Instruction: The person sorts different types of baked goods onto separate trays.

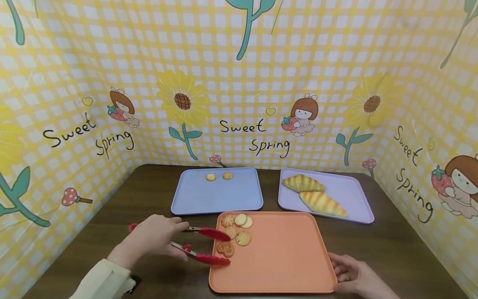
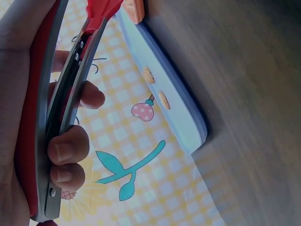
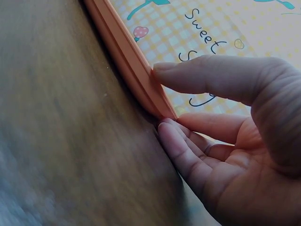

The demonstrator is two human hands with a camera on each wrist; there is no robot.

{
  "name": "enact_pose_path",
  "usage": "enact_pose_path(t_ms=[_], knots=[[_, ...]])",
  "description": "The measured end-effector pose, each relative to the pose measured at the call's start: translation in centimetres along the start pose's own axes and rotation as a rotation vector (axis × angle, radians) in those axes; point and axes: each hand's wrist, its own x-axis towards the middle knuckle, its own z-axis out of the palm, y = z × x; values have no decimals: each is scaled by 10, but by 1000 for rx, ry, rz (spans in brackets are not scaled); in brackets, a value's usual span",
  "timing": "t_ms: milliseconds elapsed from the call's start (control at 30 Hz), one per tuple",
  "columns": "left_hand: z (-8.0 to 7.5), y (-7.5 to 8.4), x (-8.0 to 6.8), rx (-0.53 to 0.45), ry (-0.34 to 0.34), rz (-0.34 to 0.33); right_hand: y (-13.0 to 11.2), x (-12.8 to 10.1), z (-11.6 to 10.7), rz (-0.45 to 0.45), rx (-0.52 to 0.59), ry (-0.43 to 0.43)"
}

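My left hand (image 1: pixel 158 238) grips red-tipped tongs (image 1: pixel 209 246) held open, their tips at the left edge of the orange tray (image 1: pixel 284 257). A pretzel-shaped cookie (image 1: pixel 225 249) lies between the tips, and several more cookies (image 1: pixel 239 228) sit just behind it. The left wrist view shows my fingers (image 2: pixel 70 146) curled round the tongs' metal arms (image 2: pixel 66 108). My right hand (image 1: pixel 349 272) pinches the tray's front right corner. In the right wrist view its thumb (image 3: pixel 197 77) lies on top of the rim (image 3: pixel 127 56), with the fingers against the underside.
Behind the orange tray, a blue tray (image 1: pixel 224 197) holds two small cookies (image 1: pixel 210 177). To its right, a lilac tray (image 1: pixel 358 199) carries two croissants (image 1: pixel 323 203). All stand on a dark wooden table (image 1: pixel 392 245) enclosed by a yellow checked backdrop on three sides.
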Motion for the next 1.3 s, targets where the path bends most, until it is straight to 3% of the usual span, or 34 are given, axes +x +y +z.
enact_pose_path(t_ms=[500,767,1300], knots=[[9,3,-5,-4,67,51,0,1,1,24,-6,18],[17,3,-6,33,162,78,0,0,1,36,0,18],[21,1,3,83,306,38,-1,0,1,26,-16,20]])
